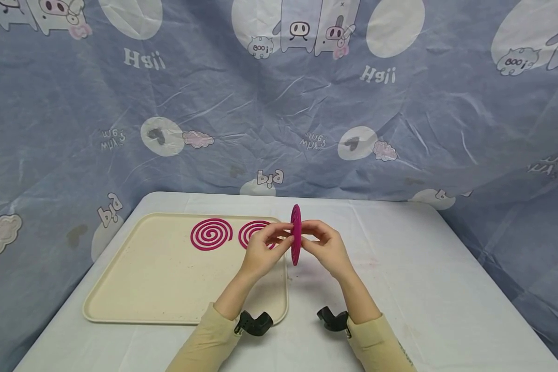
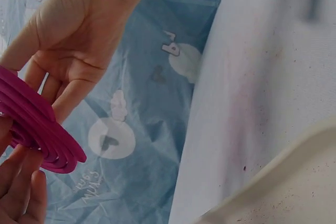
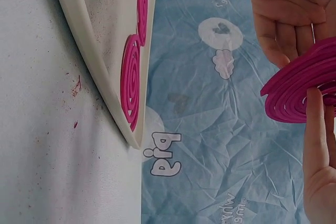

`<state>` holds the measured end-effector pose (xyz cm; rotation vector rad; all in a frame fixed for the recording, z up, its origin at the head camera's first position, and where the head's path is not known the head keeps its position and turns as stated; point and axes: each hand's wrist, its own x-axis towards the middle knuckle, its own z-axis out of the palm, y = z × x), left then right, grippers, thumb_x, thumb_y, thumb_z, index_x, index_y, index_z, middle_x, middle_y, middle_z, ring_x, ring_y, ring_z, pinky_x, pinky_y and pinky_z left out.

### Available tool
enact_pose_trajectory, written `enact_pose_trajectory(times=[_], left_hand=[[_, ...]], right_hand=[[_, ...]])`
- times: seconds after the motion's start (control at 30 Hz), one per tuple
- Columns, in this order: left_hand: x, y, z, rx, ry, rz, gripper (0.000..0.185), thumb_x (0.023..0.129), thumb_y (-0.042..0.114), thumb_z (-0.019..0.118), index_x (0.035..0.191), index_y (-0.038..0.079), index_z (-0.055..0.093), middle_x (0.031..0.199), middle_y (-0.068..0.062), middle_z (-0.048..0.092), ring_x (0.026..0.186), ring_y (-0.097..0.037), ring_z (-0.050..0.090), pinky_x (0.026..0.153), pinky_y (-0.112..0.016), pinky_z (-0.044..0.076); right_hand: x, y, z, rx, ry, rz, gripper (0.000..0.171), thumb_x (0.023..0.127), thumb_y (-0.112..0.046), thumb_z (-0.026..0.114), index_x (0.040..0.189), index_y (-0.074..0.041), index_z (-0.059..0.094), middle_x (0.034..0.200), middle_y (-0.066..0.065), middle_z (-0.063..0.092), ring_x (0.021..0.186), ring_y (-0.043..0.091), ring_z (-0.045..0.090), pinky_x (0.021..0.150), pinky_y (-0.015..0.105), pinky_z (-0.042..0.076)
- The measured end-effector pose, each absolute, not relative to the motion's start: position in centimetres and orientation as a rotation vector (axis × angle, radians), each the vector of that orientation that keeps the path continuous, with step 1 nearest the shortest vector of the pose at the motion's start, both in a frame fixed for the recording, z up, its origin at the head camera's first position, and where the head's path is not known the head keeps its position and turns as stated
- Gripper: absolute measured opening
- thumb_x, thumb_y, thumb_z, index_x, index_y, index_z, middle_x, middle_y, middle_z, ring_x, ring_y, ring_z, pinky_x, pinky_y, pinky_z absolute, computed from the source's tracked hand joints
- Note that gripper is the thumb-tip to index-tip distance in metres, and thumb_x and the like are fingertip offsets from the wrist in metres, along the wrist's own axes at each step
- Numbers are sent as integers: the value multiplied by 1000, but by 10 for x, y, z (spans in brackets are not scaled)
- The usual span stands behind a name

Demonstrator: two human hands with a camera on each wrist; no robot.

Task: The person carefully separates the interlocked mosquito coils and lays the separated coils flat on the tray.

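Note:
A magenta mosquito coil (image 1: 296,235) is held upright, edge-on to the head view, above the right edge of the tray. My left hand (image 1: 264,250) pinches it from the left between thumb and fingers. From the right, my right hand (image 1: 327,249) pinches it too. The wrist views show the spiral rings of the coil (image 3: 289,94) at a slant, with fingers on both faces. Whether it is a single coil or two nested together, I cannot tell. Two more coils lie flat on the tray: a left one (image 1: 211,234) and a right one (image 1: 252,228), partly hidden behind my left hand.
The cream tray (image 1: 167,279), with a raised rim, covers the left part of the white-covered table (image 1: 400,289). Small magenta crumbs (image 3: 76,85) dot the cloth beside the tray. A blue patterned curtain (image 1: 260,113) hangs behind the table.

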<state>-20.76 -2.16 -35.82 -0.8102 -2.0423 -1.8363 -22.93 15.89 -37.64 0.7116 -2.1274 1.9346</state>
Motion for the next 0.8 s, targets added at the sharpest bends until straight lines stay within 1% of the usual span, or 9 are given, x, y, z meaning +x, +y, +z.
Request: enact_pose_trajectory(times=[0.27, 0.33, 0.47, 0.6, 0.8], left_hand=[[-207, -21, -358, -825, -2025, -1784, 21, 84, -6, 64, 105, -8, 63, 99, -21, 65, 89, -33, 64, 79, -43, 54], [-207, -22, -358, -836, -2013, -1788, 21, 84, -6, 64, 104, -9, 63, 99, -22, 65, 89, -34, 64, 79, -45, 53], [-208, -23, -359, -841, -1989, -1810, 25, 82, -7, 66, 106, -11, 61, 100, -23, 64, 89, -38, 64, 80, -52, 51], [-208, -23, -359, -835, -1981, -1846, 29, 81, -5, 67, 109, -10, 60, 103, -25, 64, 91, -41, 62, 81, -56, 49], [-209, -23, -360, -813, -2000, -1861, 31, 82, -2, 69, 112, -8, 61, 106, -24, 64, 99, -39, 61, 86, -54, 48]], right_hand=[[-229, 158, -378, 809, -2081, 2036, 33, 81, 12, 61, 113, 9, 54, 105, 9, 61, 99, 20, 60, 77, 32, 55], [-229, 157, -378, 796, -2073, 2038, 34, 80, 13, 61, 113, 9, 54, 104, 9, 61, 99, 19, 59, 77, 31, 55], [-229, 156, -377, 787, -2050, 2044, 38, 77, 15, 61, 114, 11, 52, 104, 8, 60, 98, 19, 59, 79, 32, 54], [-228, 156, -377, 796, -2028, 2054, 40, 77, 16, 61, 116, 12, 50, 103, 6, 60, 95, 17, 59, 81, 31, 54], [-229, 157, -376, 817, -2024, 2047, 47, 76, 14, 64, 121, 11, 49, 103, 7, 60, 94, 17, 58, 84, 32, 53]])
